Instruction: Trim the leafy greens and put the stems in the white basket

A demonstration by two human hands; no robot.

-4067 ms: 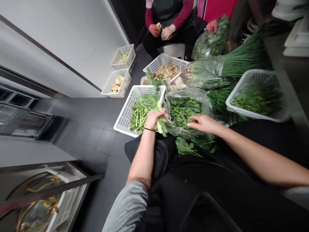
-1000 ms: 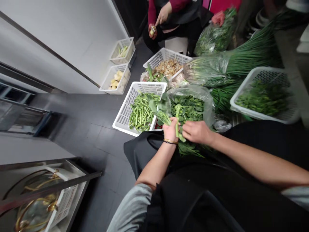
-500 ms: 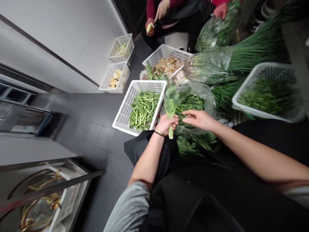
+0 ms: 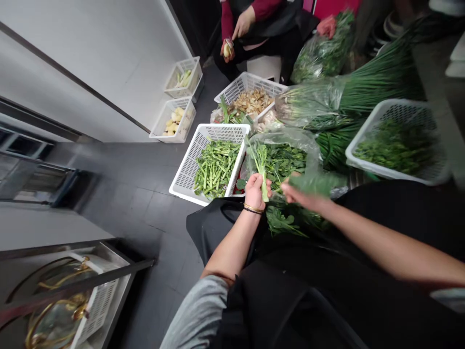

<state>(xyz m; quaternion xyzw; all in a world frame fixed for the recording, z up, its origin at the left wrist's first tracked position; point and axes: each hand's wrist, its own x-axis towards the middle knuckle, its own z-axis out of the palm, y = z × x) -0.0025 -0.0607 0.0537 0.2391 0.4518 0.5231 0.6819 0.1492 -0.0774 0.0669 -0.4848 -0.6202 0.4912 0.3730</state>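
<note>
My left hand (image 4: 255,191) is closed around a pale green stem of a leafy green vegetable (image 4: 262,167), held upright with thin stalks fanning out at the top. To its right, my right hand (image 4: 295,193) pinches a green leaf (image 4: 316,184) that is smeared by motion. Below and behind both hands lies an open clear plastic bag (image 4: 313,145) full of leafy greens (image 4: 288,157). Loose leaves (image 4: 281,220) lie just beneath my hands, near my lap. Left of them stands a white basket (image 4: 187,162) with trimmed green stems (image 4: 217,167).
Beyond is a basket of brownish peelings (image 4: 252,102). Bagged green stalks (image 4: 374,82) and another basket of greens (image 4: 399,148) are to the right. Small baskets (image 4: 174,118) stand by the wall. A co-worker's hands (image 4: 243,23) hold a pale vegetable. A metal rack (image 4: 119,276) is at lower left.
The leaf has come off the stem in my left hand and is now in my right hand, which has closed and moved slightly down. The stem's top now shows bare stalks.
</note>
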